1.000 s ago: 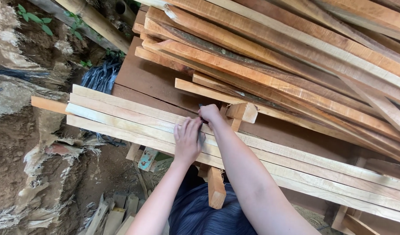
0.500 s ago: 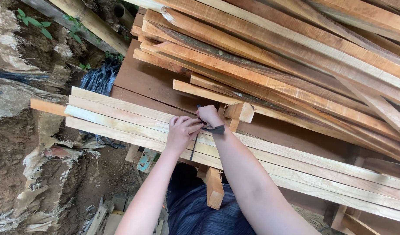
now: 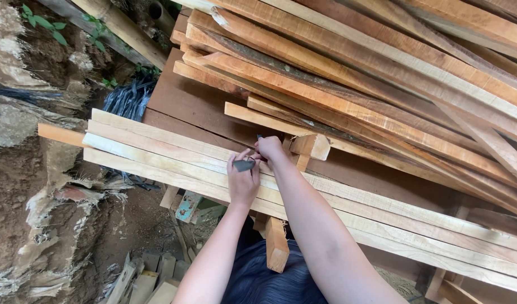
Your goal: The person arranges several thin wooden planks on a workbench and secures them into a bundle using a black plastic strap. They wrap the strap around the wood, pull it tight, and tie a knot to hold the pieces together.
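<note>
My left hand (image 3: pixel 243 181) rests on a row of pale wooden planks (image 3: pixel 157 152) and pinches a small dark flat tool (image 3: pixel 244 165) against them. My right hand (image 3: pixel 270 148) is just beside it, fingers closed on a thin dark pencil-like object (image 3: pixel 258 138) at the planks' far edge. Both hands meet near a short wooden block (image 3: pixel 310 146). What the thin object is exactly I cannot tell.
A big slanting pile of reddish planks (image 3: pixel 382 73) fills the upper right. A brown board (image 3: pixel 191 107) lies beneath. A wooden leg (image 3: pixel 276 245) stands under the planks. Bare soil and torn sacking (image 3: pixel 39 214) are at the left, wood offcuts (image 3: pixel 146 281) below.
My left hand slid right along the pale planks and took up the small dark tool. My right hand stayed by the wooden block. The view moved closer.
</note>
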